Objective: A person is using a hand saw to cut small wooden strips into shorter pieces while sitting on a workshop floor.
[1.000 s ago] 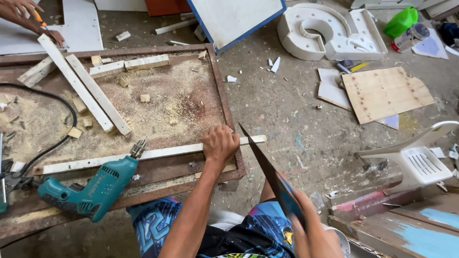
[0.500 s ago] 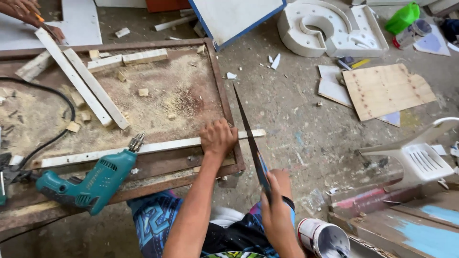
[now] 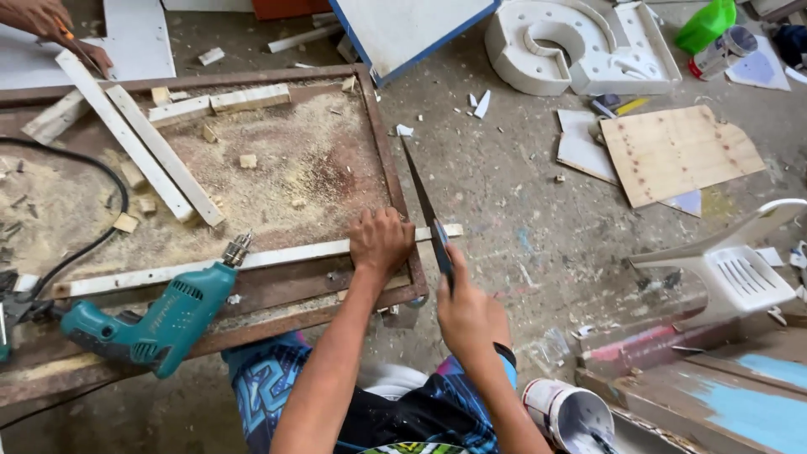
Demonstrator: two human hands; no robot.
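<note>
My left hand presses down on a long white wooden strip that lies across a rusty metal tray full of sawdust. The strip's right end sticks out past the tray's rim. My right hand grips the handle of a hand saw, whose dark blade runs away from me and rests on the strip just right of my left hand. A teal electric drill lies on the tray's near edge, left of my left arm.
Another person's hands work on white strips at the far left. A white paint can stands by my right forearm. Plywood, a white plastic chair and white foam shapes lie on the dusty floor to the right.
My right hand brought the saw up and forward from beside my lap, setting its blade on the strip. My left hand stayed pressed on the strip.
</note>
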